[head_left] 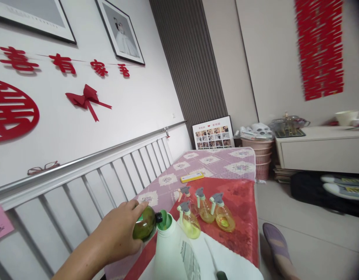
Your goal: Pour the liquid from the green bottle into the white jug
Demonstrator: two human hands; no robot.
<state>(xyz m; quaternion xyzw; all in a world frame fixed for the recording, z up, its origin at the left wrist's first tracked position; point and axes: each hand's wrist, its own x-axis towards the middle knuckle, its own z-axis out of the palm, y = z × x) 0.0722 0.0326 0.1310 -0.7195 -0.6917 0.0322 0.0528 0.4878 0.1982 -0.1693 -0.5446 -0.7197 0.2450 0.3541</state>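
Observation:
My left hand (pixel 118 233) is wrapped round a green bottle (pixel 145 223) held on its side. Its black neck points right, into a green funnel (pixel 167 221) set in the mouth of a pale green jug (pixel 169 252). The jug stands close to me, with dark print on its right side. My right hand is not in view. Behind the jug stand several clear spray bottles with grey heads: a yellow-green one (pixel 189 225), two yellowish ones (pixel 206 212) (pixel 225 217) and a pinkish one (pixel 192 202) partly hidden.
A red cloth (pixel 240 206) and a white cloth (pixel 238 260) cover part of the patterned surface (pixel 240 155). A thin rod with a dark green end (pixel 222 275) lies in front. Beyond is a yellow flat case (pixel 192 177). A white railing (pixel 109 182) runs left; a slippered foot (pixel 277 243) is right.

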